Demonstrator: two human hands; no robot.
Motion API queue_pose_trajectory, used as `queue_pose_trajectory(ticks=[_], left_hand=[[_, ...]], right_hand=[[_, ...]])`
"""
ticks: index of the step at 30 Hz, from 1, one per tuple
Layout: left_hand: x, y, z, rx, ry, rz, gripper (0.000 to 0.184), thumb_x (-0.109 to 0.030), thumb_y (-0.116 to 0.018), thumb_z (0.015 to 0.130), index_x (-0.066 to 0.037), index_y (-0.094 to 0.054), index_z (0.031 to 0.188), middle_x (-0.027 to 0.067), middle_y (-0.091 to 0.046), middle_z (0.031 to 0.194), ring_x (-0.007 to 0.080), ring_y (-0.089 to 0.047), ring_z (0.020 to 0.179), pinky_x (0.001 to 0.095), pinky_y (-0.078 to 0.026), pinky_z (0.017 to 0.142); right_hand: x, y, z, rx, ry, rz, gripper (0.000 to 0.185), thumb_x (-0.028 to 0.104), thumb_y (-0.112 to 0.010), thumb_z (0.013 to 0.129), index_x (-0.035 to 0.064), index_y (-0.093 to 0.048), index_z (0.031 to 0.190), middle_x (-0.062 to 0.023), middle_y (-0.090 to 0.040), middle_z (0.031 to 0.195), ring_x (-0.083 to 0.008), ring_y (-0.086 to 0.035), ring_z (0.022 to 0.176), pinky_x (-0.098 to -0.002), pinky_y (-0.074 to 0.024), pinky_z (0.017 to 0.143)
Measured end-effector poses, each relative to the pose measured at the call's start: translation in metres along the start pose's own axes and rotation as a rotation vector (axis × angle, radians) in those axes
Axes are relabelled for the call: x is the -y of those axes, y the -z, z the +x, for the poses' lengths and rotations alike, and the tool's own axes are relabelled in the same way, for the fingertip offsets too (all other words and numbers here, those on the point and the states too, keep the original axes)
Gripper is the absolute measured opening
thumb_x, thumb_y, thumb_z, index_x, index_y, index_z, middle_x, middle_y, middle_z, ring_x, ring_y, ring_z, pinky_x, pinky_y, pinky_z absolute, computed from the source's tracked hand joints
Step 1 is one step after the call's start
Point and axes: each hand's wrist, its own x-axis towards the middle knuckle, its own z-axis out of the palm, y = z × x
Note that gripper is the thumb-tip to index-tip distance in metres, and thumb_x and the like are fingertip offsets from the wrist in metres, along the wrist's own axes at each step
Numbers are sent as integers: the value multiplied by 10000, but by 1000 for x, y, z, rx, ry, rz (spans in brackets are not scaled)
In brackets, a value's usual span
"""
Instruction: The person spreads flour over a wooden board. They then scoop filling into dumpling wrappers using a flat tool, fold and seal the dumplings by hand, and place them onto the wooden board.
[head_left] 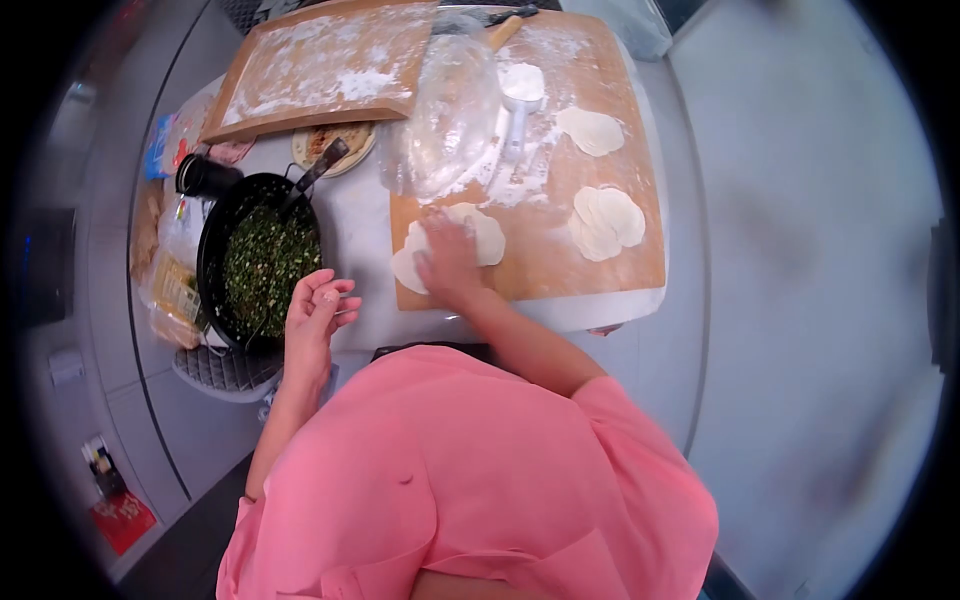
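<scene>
My right hand (452, 258) reaches onto the near left corner of the floured wooden board, over some thin dough rounds (487, 238). Its fingers are stretched out and slightly blurred, and they seem to rest on the dough. Beside the black pan, my left hand (318, 308) hangs in the air, palm up, with fingers loosely bent and apart and nothing in them. The pan (203, 270) holds chopped green filling (265, 265), and a dark-handled utensil (322, 165) leans in it.
Overlapping dough rounds (607, 222) and a single round (592, 132) lie on the board's (560, 275) right side. A flour scoop (518, 125), a plastic bag (450, 110) and a rolling pin (503, 33) are farther back. A floured wooden tray (320, 65) overhangs a plate (350, 158); a dark jar (205, 177) stands left.
</scene>
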Motion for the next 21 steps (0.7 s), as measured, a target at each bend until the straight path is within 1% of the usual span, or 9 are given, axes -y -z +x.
queue_pose_trajectory(ticks=[1, 3, 5, 9, 11, 14, 18, 20, 21], left_hand=[[0, 3, -2, -10, -4, -5, 286, -155, -487, 903, -43, -428, 1159, 94, -565, 1040, 149, -583, 857, 264, -466, 744], [8, 14, -4, -65, -3, -27, 284, -157, -488, 902, -43, -430, 1155, 94, -566, 1041, 149, -584, 853, 263, -467, 741], [18, 28, -8, -113, 2, -44, 282, -160, -490, 901, -43, -431, 1152, 95, -566, 1042, 149, -584, 849, 263, -468, 738], [41, 45, -18, -184, 34, -103, 285, -171, -494, 902, -41, -434, 1148, 94, -567, 1042, 148, -585, 846, 263, -471, 734], [43, 47, -25, -218, 47, -110, 286, -173, -494, 902, -40, -434, 1148, 94, -568, 1042, 147, -585, 847, 262, -471, 734], [39, 44, -38, -264, 62, -112, 289, -174, -489, 905, -40, -428, 1154, 93, -569, 1041, 145, -584, 849, 258, -471, 734], [42, 47, -40, -255, 66, -128, 296, -177, -484, 908, -42, -420, 1163, 92, -571, 1039, 144, -585, 853, 255, -469, 732], [40, 47, -38, -247, 60, -121, 297, -178, -484, 908, -43, -418, 1164, 91, -572, 1040, 143, -585, 854, 254, -468, 733], [36, 46, -37, -224, 57, -118, 299, -183, -487, 907, -44, -419, 1164, 89, -575, 1037, 142, -586, 854, 252, -466, 732]], right_hand=[[-22, 1, -3, -33, 61, 65, 535, 191, -575, 766, 30, -416, 1251, -180, -418, 1285, -334, -352, 1234, -471, -228, 1046], [-56, 13, -11, -200, 179, -6, 543, 171, -600, 767, 29, -416, 1256, -193, -420, 1289, -350, -389, 1204, -427, -289, 1027], [-76, 23, -11, -138, 139, -17, 536, 258, -590, 786, -2, -440, 1231, -210, -442, 1265, -361, -378, 1207, -434, -272, 1032], [-72, 31, -16, -60, 303, -67, 523, 202, -632, 754, -6, -456, 1201, -206, -446, 1259, -366, -382, 1198, -435, -285, 1023], [-70, 26, -20, -90, 228, -78, 477, 174, -646, 737, 5, -482, 1152, -202, -457, 1245, -364, -391, 1188, -434, -295, 1015], [-58, 30, -20, -94, 186, -73, 439, 146, -661, 712, 16, -501, 1100, -185, -485, 1206, -355, -408, 1165, -434, -315, 993], [-47, 36, -13, -60, 177, -16, 406, 127, -669, 689, 35, -525, 1057, -163, -527, 1138, -332, -442, 1122, -432, -337, 955], [-40, 38, -11, -104, 107, -61, 353, 119, -678, 670, 39, -560, 992, -140, -586, 993, -308, -526, 982, -415, -401, 856], [-40, 37, -10, -103, 111, -63, 353, 119, -678, 670, 39, -560, 992, -140, -586, 993, -308, -526, 982, -415, -401, 856]])
